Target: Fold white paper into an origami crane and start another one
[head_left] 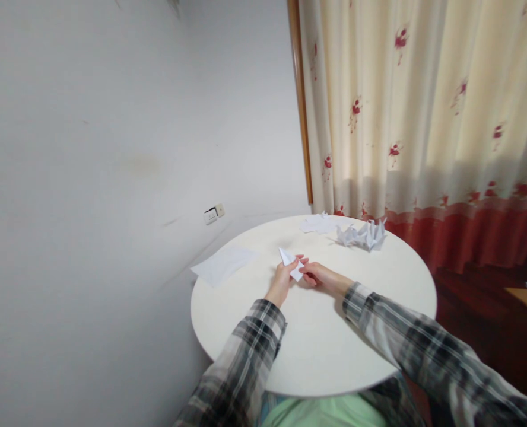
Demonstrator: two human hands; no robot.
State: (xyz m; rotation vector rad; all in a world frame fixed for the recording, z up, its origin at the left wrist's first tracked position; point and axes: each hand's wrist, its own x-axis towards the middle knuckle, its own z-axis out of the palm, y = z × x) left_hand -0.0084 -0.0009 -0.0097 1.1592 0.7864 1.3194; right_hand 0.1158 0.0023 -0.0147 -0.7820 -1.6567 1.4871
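Observation:
A small piece of folded white paper (285, 256), narrow and pointed at its upper end, is held between my two hands above the middle of the table. My left hand (283, 277) grips it from the left, with the thumb lying across its face. From the right, my right hand (317, 275) pinches its lower right edge between thumb and fingers. Some of the fingertips are hidden behind the paper and by each other.
The round white table (326, 350) stands against a wall. Flat white sheets (225, 264) lie at its left edge. At the back are small white papers (317, 223) and several folded paper cranes (370, 236). A floral curtain (424, 118) hangs behind; a wall socket (210, 216) is at left.

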